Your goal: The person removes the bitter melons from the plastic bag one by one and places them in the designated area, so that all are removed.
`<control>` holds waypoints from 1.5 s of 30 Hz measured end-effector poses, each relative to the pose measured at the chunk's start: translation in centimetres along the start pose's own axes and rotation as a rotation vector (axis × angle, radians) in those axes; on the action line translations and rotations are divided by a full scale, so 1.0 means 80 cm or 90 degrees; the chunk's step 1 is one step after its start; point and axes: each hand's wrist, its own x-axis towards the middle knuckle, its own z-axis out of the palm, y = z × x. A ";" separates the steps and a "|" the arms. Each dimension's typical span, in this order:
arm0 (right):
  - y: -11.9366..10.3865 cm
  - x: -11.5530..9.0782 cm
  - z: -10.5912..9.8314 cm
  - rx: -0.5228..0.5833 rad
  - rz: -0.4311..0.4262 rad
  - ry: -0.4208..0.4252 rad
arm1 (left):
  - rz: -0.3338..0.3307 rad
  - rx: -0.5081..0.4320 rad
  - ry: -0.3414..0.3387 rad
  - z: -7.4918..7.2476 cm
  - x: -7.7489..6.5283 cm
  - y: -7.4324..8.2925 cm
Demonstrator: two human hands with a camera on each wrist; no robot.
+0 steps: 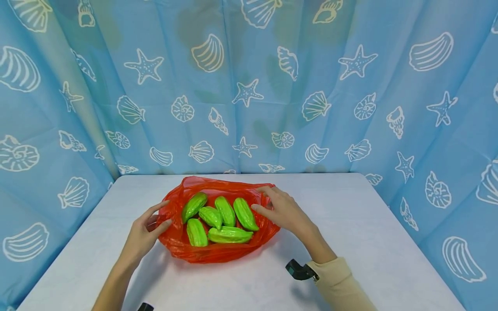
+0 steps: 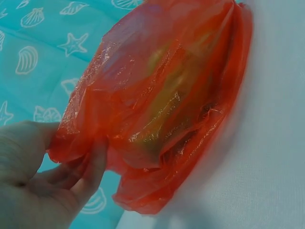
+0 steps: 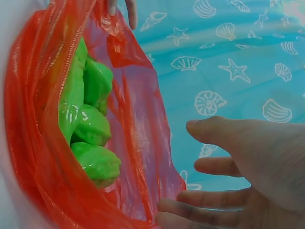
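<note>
A thin red plastic bag (image 1: 218, 255) lies spread with its mouth up. Inside are several green, ribbed, elongated vegetables (image 1: 230, 235) with pointed ends, glossy, perhaps bitter melons. At the bag's left rim, my left hand (image 1: 142, 235) reaches its thumb and index finger over the plastic; the left wrist view shows its fingers (image 2: 97, 164) touching a loose corner. My right hand (image 1: 285, 210) is by the far right rim, with its fingers apart. In the right wrist view, its lower fingertips (image 3: 167, 210) meet the bag's edge, while the thumb stays clear of it.
A white-covered table (image 1: 334, 194) carries the bag near its middle. Blue curtains (image 1: 268, 125) printed with seashells and starfish stand behind and on both sides. A black device (image 1: 299, 270) is strapped to the right wrist.
</note>
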 end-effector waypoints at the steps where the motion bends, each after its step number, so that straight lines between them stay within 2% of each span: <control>1: 0.000 0.002 0.002 0.002 0.002 -0.003 | 0.002 -0.002 0.004 0.000 0.000 0.000; 13: -0.002 0.019 0.023 0.031 0.031 -0.059 | 0.007 -0.030 0.036 0.002 -0.002 -0.002; 17: -0.002 0.022 0.030 0.027 0.047 -0.070 | 0.023 -0.030 0.032 0.001 0.001 -0.003; 23: -0.005 0.023 0.033 0.012 0.053 -0.058 | 0.038 -0.036 0.001 -0.004 0.002 -0.005; 28: -0.007 0.023 0.037 0.001 0.044 -0.062 | 0.028 -0.047 -0.026 -0.006 0.000 -0.006; 34: -0.005 0.022 0.044 -0.004 0.054 -0.071 | -0.012 -0.089 -0.050 -0.003 -0.002 -0.007; 40: -0.001 0.022 0.052 -0.001 0.050 -0.071 | -0.048 -0.102 -0.050 -0.001 -0.002 -0.007; 45: -0.001 0.023 0.056 -0.004 0.036 -0.071 | -0.044 -0.122 -0.047 0.000 -0.003 -0.009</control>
